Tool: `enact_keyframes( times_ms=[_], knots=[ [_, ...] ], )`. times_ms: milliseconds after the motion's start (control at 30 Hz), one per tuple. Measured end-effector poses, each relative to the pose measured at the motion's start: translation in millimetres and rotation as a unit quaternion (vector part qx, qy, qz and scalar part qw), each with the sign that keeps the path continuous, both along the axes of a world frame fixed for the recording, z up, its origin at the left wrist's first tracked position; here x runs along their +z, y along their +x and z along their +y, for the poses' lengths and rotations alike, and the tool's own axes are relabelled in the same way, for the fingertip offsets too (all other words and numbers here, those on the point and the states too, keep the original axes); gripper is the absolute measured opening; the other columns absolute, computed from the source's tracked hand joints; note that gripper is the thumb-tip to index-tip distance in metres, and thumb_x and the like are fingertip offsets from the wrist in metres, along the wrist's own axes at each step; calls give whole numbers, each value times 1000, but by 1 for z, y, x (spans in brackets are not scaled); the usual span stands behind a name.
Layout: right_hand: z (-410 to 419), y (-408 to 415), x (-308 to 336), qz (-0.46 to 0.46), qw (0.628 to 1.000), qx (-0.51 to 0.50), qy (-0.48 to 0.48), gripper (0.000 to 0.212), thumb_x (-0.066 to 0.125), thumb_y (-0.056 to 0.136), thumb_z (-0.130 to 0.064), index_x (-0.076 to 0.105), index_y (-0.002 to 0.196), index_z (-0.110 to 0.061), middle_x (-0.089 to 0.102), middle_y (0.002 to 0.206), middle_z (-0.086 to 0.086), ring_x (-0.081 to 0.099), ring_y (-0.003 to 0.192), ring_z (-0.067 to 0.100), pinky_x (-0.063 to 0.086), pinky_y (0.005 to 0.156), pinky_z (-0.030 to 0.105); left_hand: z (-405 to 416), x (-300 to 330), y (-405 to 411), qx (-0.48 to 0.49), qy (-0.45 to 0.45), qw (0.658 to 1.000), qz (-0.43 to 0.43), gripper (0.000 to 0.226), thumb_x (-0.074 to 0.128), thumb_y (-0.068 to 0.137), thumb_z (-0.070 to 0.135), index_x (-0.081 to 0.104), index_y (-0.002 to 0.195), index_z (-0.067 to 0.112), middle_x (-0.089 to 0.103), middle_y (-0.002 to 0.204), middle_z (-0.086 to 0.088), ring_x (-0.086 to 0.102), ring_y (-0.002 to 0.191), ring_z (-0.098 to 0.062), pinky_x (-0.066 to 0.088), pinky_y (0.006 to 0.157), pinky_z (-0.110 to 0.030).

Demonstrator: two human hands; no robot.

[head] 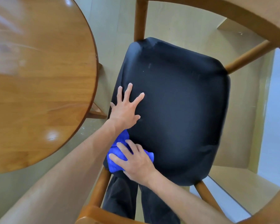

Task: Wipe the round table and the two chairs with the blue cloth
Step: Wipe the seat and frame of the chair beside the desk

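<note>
Nearest the camera, at the bottom of the head view, the person's dark trouser legs stand between the wooden front legs of a chair, and both bare forearms reach forward over its curved wooden rail. Right hand: lies palm down on the bunched blue cloth, its fingers bent over the fabric and pressing it against the near left corner of the black seat cushion. Part of the cloth shows beyond the fingers, towards the wrist of the other arm. Left hand: lies just beyond the cloth, flat on the cushion near its left edge, fingers straight and spread, holding nothing. The two hands are apart, though close together. Cushion: dark, rounded at the corners, with faint pale specks on its surface. Beyond and around it run the chair's wooden spindles and arched back rail. To the left, beside the chair but not touching it, stands the round wooden table, its glossy top reflecting light. Beige floor shows beneath both.
</note>
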State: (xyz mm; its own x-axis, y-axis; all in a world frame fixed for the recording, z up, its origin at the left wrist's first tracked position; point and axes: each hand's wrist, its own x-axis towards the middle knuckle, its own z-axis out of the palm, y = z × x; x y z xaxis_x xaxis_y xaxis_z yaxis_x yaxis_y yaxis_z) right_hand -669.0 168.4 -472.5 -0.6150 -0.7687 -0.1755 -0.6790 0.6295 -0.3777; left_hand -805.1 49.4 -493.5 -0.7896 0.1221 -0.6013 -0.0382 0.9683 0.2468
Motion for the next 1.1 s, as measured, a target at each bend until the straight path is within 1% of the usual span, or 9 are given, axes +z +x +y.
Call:
enact_keyframes(
  times_ms=[133,267,400,567,667,800,900,1000,1100],
  knots=[
    [-30,13,-4,-4,996,84,-2,49,24,87,-2,64,103,-25,62,114,8,58,96,35,44,65,35,-3,-2,-1,-5,6,1000,0,83,64,88,40,7,148,45,-25,156,5,-22,144,-33,32,105,-66],
    [36,9,-11,-15,978,210,1,40,62,72,-15,59,107,-32,55,126,1,54,95,28,43,72,31,-4,0,-1,6,5,1000,0,84,66,87,41,9,148,46,-23,156,6,-21,144,-31,33,105,-65],
    [166,-10,-6,-19,924,381,36,37,66,71,-17,52,100,-34,52,127,-4,52,94,25,39,74,29,-2,1,0,8,5,1000,-1,83,65,87,40,9,149,45,-24,156,6,-22,144,-31,31,106,-65],
    [253,-80,5,1,913,381,147,55,72,57,-14,47,100,-36,49,124,-4,53,88,24,48,70,31,-1,-1,1,9,5,1000,6,84,65,87,40,8,149,46,-26,155,7,-23,144,-30,31,105,-65],
    [256,-94,1,5,953,266,145,61,69,54,-6,50,103,-36,48,123,-2,56,89,25,48,69,33,-1,-3,2,8,3,1000,12,84,64,88,41,7,149,46,-27,155,6,-24,143,-31,31,105,-65],
    [225,-118,-6,20,995,-75,60,67,78,54,-4,52,111,-28,47,125,5,57,91,34,48,69,38,-1,-4,4,-9,-15,1000,19,84,60,90,44,1,149,45,-31,154,3,-25,143,-32,34,106,-62],
    [176,-163,-14,35,936,-350,13,55,75,69,-6,57,120,-19,48,128,13,51,97,41,45,80,46,1,0,4,-17,-22,999,20,83,56,92,45,-4,150,43,-32,154,1,-25,143,-33,32,108,-61],
    [120,-207,-21,16,820,-571,-27,49,65,82,-15,51,129,-18,40,134,11,44,105,37,41,88,43,2,6,13,-2,-13,999,32,84,56,92,44,-5,150,40,-28,156,-1,-21,145,-32,31,110,-58],
    [59,-246,-24,10,783,-620,-48,52,62,85,-21,45,135,-17,37,137,13,42,106,36,39,85,39,-3,9,33,61,23,997,40,87,59,89,44,-1,152,35,-19,158,0,-12,147,-28,31,113,-52]
  ],
)
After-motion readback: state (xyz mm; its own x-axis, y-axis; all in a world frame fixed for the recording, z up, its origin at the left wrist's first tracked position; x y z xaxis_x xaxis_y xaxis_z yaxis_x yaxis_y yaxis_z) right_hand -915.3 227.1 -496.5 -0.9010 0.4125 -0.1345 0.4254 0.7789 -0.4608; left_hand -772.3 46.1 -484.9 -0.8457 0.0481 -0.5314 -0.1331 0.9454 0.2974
